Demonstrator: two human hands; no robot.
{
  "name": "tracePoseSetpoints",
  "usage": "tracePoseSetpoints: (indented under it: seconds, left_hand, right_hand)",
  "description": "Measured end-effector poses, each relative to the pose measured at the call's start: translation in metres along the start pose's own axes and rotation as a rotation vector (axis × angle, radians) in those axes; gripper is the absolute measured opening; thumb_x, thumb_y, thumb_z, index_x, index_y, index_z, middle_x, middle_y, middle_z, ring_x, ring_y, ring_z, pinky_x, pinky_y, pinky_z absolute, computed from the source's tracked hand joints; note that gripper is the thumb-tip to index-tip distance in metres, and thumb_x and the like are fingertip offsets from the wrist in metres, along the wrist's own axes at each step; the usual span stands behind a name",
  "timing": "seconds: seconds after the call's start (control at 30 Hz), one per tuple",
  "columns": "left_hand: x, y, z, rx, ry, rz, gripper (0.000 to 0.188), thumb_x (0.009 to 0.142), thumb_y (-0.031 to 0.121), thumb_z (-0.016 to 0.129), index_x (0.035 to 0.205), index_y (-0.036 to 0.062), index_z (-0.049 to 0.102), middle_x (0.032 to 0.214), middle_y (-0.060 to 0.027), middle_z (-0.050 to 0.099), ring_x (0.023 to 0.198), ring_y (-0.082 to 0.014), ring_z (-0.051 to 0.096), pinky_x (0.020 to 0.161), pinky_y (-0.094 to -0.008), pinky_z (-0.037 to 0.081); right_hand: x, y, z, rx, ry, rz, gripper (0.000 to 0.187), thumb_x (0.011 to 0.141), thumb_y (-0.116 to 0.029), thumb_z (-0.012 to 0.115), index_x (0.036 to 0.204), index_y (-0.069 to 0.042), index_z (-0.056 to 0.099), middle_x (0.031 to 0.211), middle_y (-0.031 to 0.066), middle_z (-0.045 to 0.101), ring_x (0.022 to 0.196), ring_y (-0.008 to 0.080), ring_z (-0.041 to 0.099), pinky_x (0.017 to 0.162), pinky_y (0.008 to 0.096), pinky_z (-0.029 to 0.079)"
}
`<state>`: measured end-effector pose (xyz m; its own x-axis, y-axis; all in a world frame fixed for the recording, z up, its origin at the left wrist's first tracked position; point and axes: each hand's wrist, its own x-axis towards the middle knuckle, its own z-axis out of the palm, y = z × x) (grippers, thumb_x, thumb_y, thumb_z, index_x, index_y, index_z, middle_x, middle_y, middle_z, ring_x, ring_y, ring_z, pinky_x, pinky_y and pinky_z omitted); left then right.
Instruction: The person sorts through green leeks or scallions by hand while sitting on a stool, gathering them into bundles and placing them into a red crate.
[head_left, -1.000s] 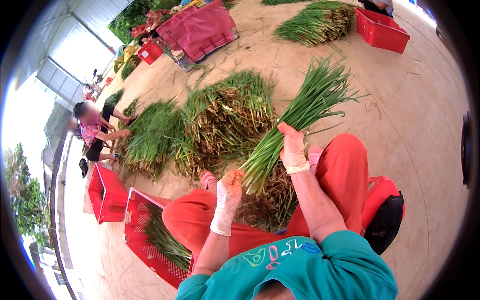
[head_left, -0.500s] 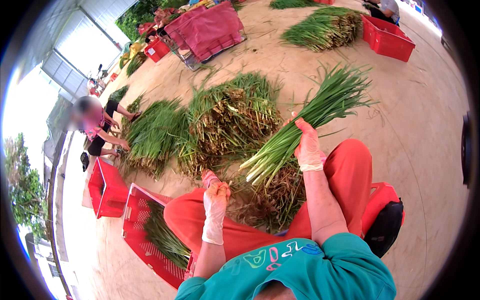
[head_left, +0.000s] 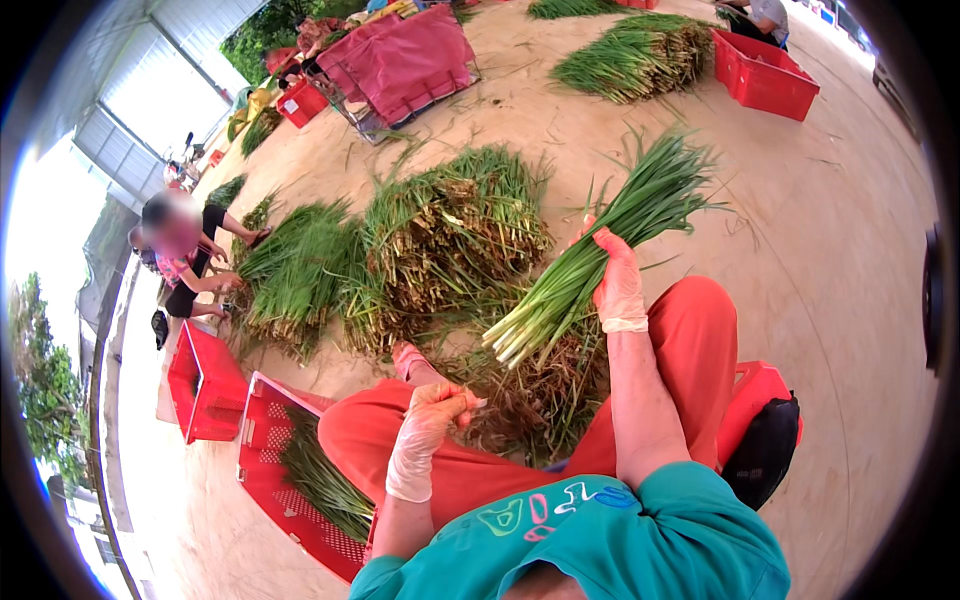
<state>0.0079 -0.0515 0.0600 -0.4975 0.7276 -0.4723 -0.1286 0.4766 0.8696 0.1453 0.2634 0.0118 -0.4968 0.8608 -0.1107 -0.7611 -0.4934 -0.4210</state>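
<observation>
My gloved right hand (head_left: 618, 272) is closed round a thick bunch of garlic chives (head_left: 570, 285), its white stem ends pointing down to the left and its green leaves up to the right. My left hand (head_left: 432, 418), also gloved, is closed in front of my left knee, apart from the bunch. A tiny pale bit shows at its fingertips, too small to name. Below the stem ends, between my legs, lies a heap of brown, withered leaf trimmings (head_left: 540, 405). Past my feet stands a large pile of untrimmed chives (head_left: 450, 240).
A red crate (head_left: 262, 440) with chives inside stands by my left knee, another red crate (head_left: 205, 385) beyond it. A co-worker (head_left: 190, 260) bends over chives (head_left: 300, 265) at left. Farther off are a pink-covered cart (head_left: 400, 65), more chives (head_left: 640, 55) and a red crate (head_left: 765, 75).
My left hand has moved a little to the right and nearer to me, staying closed. My right hand holds the bunch in nearly the same place. The view has shifted slightly.
</observation>
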Motion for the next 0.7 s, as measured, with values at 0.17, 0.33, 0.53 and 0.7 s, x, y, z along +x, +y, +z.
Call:
tracePoseSetpoints:
  seconds: [0.17,0.33,0.53,0.7]
  left_hand:
    - [0.021,-0.043,-0.004,1.188,0.348,0.545,0.066,0.077,0.017,0.077,0.135,-0.0049,0.054,0.097,-0.0174,0.067,0.090,-0.0292,0.064,0.077,-0.0393,0.051]
    - [0.048,-0.020,0.035,0.062,0.041,0.366,0.057,0.088,0.018,0.072,0.139,0.0000,0.053,0.109,-0.0138,0.068,0.091,-0.0204,0.064,0.077,-0.0307,0.050]
    - [0.014,0.014,0.038,-0.171,-0.185,0.035,0.012,0.095,0.009,0.067,0.098,-0.0023,0.065,0.074,-0.0050,0.064,0.058,-0.0095,0.058,0.054,-0.0255,0.050]
    - [0.001,-0.020,0.009,-0.342,-0.200,0.111,0.033,0.094,0.007,0.063,0.127,0.0050,0.060,0.077,-0.0100,0.067,0.064,-0.0183,0.065,0.057,-0.0286,0.054]
  right_hand:
    - [-0.009,-0.004,0.019,-0.159,0.023,-0.033,0.023,0.091,-0.005,0.060,0.111,0.004,0.066,0.092,0.0132,0.066,0.081,0.0270,0.066,0.074,0.0414,0.058]
    - [-0.008,-0.006,0.019,0.017,-0.206,0.094,0.045,0.091,-0.014,0.062,0.131,0.003,0.056,0.098,0.0118,0.066,0.088,0.0278,0.066,0.087,0.0494,0.056]
    - [0.000,-0.011,-0.015,0.237,-0.452,0.097,0.054,0.089,-0.026,0.067,0.135,-0.001,0.054,0.099,0.0052,0.064,0.089,0.0224,0.064,0.089,0.0477,0.053]
    - [0.006,-0.018,-0.028,0.423,-0.581,0.090,0.056,0.085,-0.026,0.071,0.134,-0.003,0.054,0.096,0.0029,0.061,0.087,0.0202,0.060,0.089,0.0436,0.053]
